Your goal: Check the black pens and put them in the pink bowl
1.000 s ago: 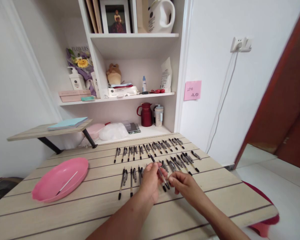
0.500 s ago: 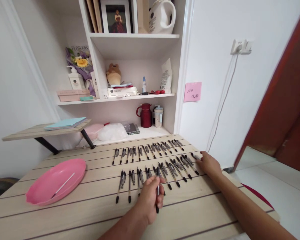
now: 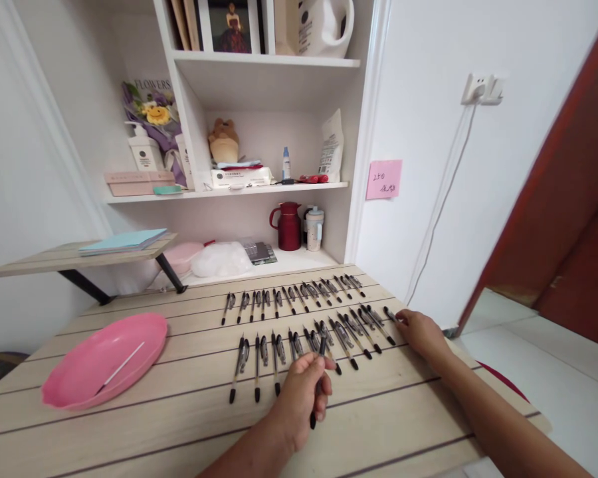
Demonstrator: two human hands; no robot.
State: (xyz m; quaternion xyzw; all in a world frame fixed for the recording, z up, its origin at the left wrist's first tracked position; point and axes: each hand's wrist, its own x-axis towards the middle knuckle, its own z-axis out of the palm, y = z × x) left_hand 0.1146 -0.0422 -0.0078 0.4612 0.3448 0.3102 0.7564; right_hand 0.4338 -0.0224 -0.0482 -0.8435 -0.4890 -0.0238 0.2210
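Pen (image 3: 322, 346) sits in my left hand (image 3: 301, 393), fingers curled round it, over the bench (image 3: 189, 415). My right hand (image 3: 422, 334) just went right to a pen cap (image 3: 389, 313); I can't tell if it grips. Now both are busy.

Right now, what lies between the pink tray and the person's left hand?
In the head view, pens from the nearer row's left end lie on the tabletop between the pink tray and left hand.
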